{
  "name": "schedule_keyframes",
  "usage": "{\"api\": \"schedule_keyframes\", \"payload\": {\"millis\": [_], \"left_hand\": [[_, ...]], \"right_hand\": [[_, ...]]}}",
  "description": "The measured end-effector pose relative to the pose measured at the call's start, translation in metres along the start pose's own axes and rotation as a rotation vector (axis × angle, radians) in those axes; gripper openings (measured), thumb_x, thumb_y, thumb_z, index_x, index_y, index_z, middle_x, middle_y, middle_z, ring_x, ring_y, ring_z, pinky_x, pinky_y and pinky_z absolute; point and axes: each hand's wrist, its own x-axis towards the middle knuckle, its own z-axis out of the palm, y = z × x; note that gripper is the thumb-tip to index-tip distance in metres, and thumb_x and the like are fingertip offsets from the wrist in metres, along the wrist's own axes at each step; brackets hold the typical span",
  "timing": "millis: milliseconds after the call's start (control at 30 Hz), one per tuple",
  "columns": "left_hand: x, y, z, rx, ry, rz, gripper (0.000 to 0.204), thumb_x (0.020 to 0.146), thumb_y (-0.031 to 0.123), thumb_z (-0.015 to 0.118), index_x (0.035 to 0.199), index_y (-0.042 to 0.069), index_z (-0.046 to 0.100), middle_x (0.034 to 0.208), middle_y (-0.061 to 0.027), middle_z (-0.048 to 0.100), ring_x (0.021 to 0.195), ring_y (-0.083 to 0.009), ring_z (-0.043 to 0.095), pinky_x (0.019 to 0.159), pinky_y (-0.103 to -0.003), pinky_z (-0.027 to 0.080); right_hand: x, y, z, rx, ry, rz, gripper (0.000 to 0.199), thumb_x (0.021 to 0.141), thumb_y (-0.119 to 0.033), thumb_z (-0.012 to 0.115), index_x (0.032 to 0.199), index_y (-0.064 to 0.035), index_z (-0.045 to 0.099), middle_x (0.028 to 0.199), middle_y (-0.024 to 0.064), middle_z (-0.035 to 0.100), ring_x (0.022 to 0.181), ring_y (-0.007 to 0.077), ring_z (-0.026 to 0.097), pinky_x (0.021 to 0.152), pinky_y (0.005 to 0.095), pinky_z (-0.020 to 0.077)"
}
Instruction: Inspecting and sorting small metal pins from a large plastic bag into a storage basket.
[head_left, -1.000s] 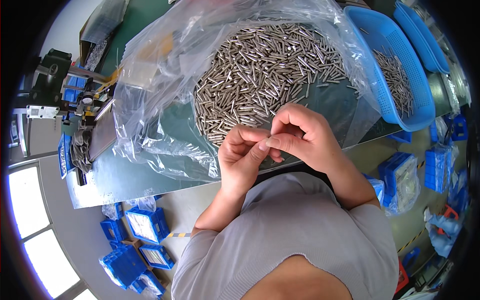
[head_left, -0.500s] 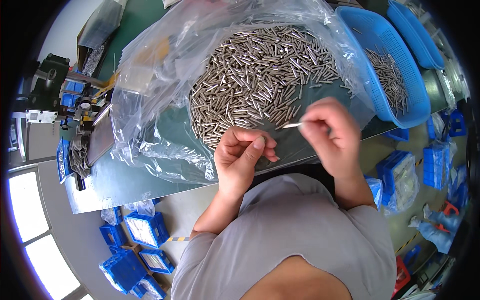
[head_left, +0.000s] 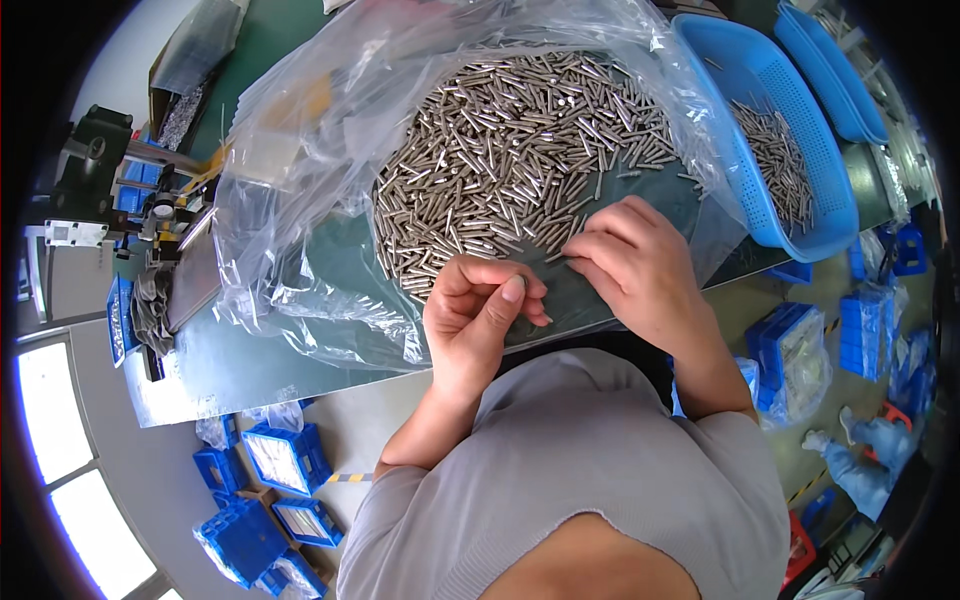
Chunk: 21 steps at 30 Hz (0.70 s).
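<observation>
Curled hands (head_left: 468, 322), slightly apart, beside the metal pins (head_left: 510, 150).

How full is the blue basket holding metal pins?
Partly full: metal pins cover the nearer part of the blue basket; its far end shows mostly bare blue.
</observation>
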Motion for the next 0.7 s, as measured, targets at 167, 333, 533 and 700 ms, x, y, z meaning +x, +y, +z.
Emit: {"api": "schedule_keyframes", "payload": {"millis": [167,333,533,700], "left_hand": [[0.0000,0.0000,-0.0006,0.012,-0.011,0.005,0.006,0.093,0.000,0.054,0.097,-0.002,0.049,0.090,-0.0158,0.062,0.070,-0.0151,0.061,0.064,-0.028,0.054],[-0.0004,-0.0006,-0.0013,0.016,-0.004,-0.006,0.007,0.093,0.000,0.053,0.098,-0.001,0.048,0.091,-0.0154,0.062,0.071,-0.0147,0.060,0.063,-0.028,0.054],[0.0004,-0.0012,-0.0020,0.016,-0.017,-0.009,0.007,0.094,0.000,0.052,0.098,-0.001,0.048,0.092,-0.0154,0.062,0.073,-0.0145,0.060,0.064,-0.028,0.055],[0.0004,-0.0012,-0.0015,0.013,-0.017,-0.002,0.007,0.094,0.000,0.052,0.099,-0.001,0.048,0.092,-0.0154,0.062,0.073,-0.0146,0.060,0.064,-0.028,0.055]], "right_hand": [[-0.0005,0.0033,0.0060,-0.045,-0.032,0.002,0.018,0.066,-0.001,0.071,0.081,-0.0056,0.062,0.080,0.0050,0.055,0.076,0.0248,0.054,0.065,0.0357,0.0456],[-0.0004,0.0042,0.0078,-0.111,-0.118,-0.019,0.015,0.070,-0.004,0.069,0.081,-0.0056,0.058,0.080,0.0056,0.053,0.077,0.0256,0.053,0.067,0.0366,0.0445],[-0.0007,0.0056,0.0112,-0.185,-0.098,-0.064,0.009,0.075,-0.014,0.064,0.079,-0.0077,0.059,0.080,0.0041,0.050,0.079,0.0228,0.052,0.069,0.0357,0.0444],[-0.0031,0.0076,0.0065,-0.022,-0.103,-0.046,0.018,0.069,-0.003,0.069,0.084,-0.0050,0.060,0.085,0.0064,0.055,0.079,0.0267,0.054,0.069,0.0369,0.0454]]}}
